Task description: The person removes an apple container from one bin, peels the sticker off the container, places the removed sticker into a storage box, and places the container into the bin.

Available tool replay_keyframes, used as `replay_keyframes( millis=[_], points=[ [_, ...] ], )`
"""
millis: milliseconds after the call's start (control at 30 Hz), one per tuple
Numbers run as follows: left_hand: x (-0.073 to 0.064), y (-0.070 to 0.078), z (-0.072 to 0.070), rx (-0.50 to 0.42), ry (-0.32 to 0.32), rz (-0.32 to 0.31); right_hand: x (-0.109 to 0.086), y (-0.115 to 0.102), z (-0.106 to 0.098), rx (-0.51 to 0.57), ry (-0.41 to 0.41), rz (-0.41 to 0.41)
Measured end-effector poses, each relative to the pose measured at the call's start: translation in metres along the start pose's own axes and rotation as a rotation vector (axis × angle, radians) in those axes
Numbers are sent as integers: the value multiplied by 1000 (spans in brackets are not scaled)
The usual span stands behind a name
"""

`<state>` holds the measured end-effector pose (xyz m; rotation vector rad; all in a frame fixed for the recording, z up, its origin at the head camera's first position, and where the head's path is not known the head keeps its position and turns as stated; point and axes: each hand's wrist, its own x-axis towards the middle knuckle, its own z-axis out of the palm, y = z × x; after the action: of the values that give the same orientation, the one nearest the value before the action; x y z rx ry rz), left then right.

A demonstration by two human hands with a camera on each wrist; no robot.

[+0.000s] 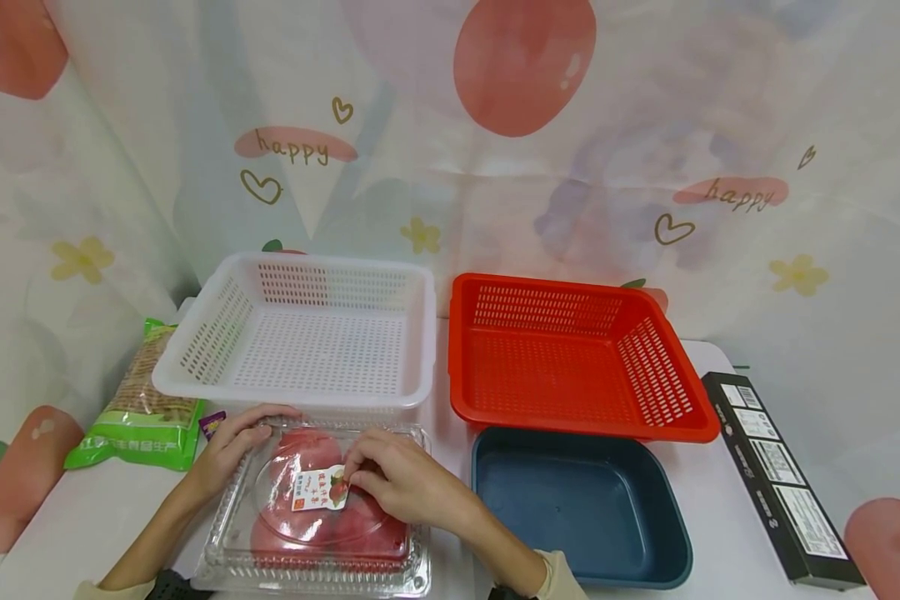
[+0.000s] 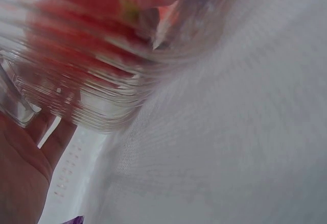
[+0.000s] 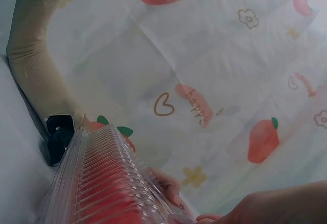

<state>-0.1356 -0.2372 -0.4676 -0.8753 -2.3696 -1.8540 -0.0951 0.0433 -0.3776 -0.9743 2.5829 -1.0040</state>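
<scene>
A clear plastic clamshell box (image 1: 228, 542) with red, rounded contents (image 1: 300, 533) lies at the table's near side. My left hand (image 1: 228, 450) grips its far left corner, fingers over the rim. In the left wrist view, the fingers (image 2: 59, 137) reach along the box's ribbed side. A white label (image 1: 311, 490) with red characters and a fruit picture sits on the lid. With thumb and forefinger, my right hand (image 1: 401, 479) pinches the label's right edge. The right wrist view has this hand (image 3: 271, 203) low at the right, its fingertips partly hidden by the box.
Behind the box stands a white basket (image 1: 420, 383); a red basket (image 1: 585, 429) is right of it. A dark blue basin (image 1: 570, 500) sits in front of the red one. At far right lies a long black box (image 1: 780, 483). A green bag (image 1: 135, 433) and small purple packet (image 1: 212, 424) lie left.
</scene>
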Motion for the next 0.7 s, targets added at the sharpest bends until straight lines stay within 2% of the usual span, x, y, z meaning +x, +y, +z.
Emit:
replay_keyframes(
  millis=[200,700],
  points=[
    [0,0,1,-3,6,19,0,0,0,16,18,2],
    [0,-1,-1,-10,-6,12,1,1,1,53,41,12]
  ],
)
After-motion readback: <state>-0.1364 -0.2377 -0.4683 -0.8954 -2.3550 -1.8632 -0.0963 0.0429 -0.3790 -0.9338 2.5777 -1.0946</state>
